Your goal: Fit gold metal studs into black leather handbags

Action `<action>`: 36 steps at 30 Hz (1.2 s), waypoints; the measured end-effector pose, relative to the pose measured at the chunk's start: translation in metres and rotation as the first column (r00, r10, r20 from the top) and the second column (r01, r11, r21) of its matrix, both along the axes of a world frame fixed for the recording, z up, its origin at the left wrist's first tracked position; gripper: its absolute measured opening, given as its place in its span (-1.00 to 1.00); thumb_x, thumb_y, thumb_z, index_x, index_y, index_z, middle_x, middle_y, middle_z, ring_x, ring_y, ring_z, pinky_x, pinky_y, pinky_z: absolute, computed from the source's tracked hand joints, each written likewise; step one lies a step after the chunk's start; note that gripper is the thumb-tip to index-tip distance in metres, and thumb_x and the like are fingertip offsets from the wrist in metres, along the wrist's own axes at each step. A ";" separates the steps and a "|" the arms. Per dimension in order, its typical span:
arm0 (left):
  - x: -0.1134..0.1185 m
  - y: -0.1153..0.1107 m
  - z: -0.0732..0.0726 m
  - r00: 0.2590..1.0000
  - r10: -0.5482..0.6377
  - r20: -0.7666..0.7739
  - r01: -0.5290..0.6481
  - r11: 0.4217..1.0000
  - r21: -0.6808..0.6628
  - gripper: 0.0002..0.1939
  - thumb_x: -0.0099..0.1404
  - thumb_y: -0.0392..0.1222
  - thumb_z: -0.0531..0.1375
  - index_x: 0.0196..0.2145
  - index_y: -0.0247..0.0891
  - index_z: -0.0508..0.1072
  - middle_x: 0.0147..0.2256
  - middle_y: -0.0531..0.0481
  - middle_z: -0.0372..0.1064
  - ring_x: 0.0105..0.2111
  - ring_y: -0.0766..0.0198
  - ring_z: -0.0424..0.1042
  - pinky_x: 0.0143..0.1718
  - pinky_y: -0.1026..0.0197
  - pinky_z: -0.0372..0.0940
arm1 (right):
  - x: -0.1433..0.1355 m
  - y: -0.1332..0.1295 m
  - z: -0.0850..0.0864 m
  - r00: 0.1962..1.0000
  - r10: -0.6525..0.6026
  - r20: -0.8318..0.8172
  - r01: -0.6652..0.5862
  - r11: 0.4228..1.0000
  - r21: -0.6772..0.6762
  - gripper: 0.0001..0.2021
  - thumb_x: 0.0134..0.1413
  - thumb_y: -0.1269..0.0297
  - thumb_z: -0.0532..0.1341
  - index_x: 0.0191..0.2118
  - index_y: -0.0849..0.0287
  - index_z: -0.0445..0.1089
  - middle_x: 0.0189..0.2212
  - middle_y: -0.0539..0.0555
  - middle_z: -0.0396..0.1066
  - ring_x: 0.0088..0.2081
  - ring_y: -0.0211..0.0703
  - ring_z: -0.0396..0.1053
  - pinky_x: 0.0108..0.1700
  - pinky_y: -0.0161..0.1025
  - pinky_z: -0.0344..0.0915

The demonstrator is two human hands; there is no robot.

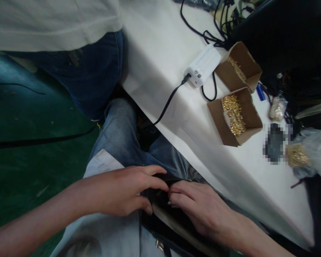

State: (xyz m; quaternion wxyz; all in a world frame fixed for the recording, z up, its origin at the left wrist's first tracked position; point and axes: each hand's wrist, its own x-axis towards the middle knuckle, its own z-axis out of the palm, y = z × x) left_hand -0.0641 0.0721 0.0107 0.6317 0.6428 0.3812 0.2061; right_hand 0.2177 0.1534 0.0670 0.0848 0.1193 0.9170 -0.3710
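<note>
A black bag (162,228) with a pale lining lies open across my lap, on a white cloth. My left hand (128,191) curves over its left end, with the thumb against the near rim and the fingers towards the far rim, gripping the bag. My right hand (203,205) reaches into the opening from the right. Its fingers are bent and pinched together near my left fingertips, and a tiny light spot shows by them. What they hold is hidden. A small gold metal fitting (159,245) shows on the bag's near side.
A white table beside me bears two cardboard boxes (249,117) with small gold metal pieces, a white power bank (204,66) with a black cable, and plastic bags (319,153). A person in jeans (96,71) is close at the upper left. A black strap (42,142) crosses the green floor.
</note>
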 end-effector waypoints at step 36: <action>0.036 -0.014 0.004 0.898 0.437 -0.054 -0.438 0.874 -0.211 -0.18 0.22 -0.12 0.56 0.39 -0.02 0.46 0.26 -0.12 0.61 0.24 -0.13 0.61 0.25 -0.09 0.52 | -0.001 -0.032 -0.035 0.894 -0.447 0.022 0.442 0.890 0.114 -0.83 0.43 0.19 0.22 -0.15 0.00 0.58 -0.26 -0.01 0.66 -0.34 -0.14 0.60 -0.31 -0.28 0.42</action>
